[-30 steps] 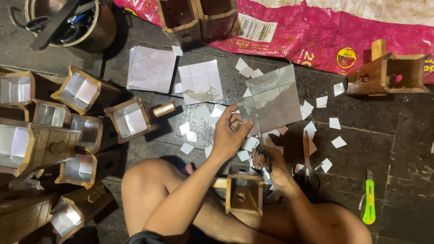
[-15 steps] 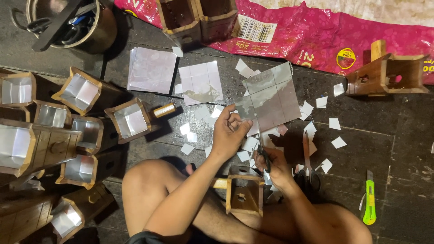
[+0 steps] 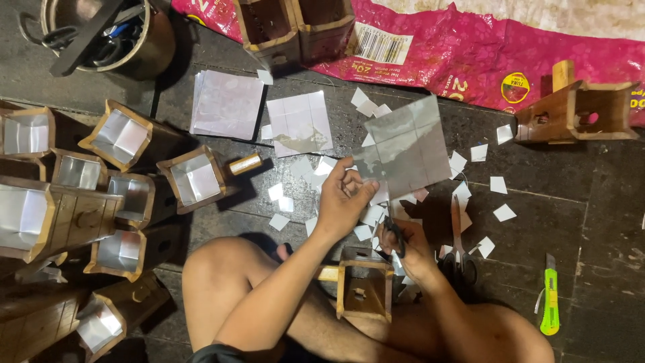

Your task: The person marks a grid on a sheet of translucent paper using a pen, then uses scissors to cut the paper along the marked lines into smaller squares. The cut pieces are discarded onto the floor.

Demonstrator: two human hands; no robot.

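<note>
The left hand (image 3: 344, 198) pinches the lower left edge of a translucent square sheet (image 3: 403, 149) raised over the dark floor, while the right hand (image 3: 403, 243) is closed round black-handled scissors (image 3: 392, 228) beneath it; their blades are hard to make out. White paper offcuts (image 3: 500, 183) litter the floor. A small wooden box (image 3: 365, 286) sits between the knees, a second pair of scissors (image 3: 458, 235) just right, a green utility knife (image 3: 549, 296) farther off. Lined wooden boxes (image 3: 195, 178) crowd the left, some cut off.

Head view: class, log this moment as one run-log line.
left hand: holds clear sheet | right hand: scissors at sheet's lower edge | wooden box: between legs
</note>
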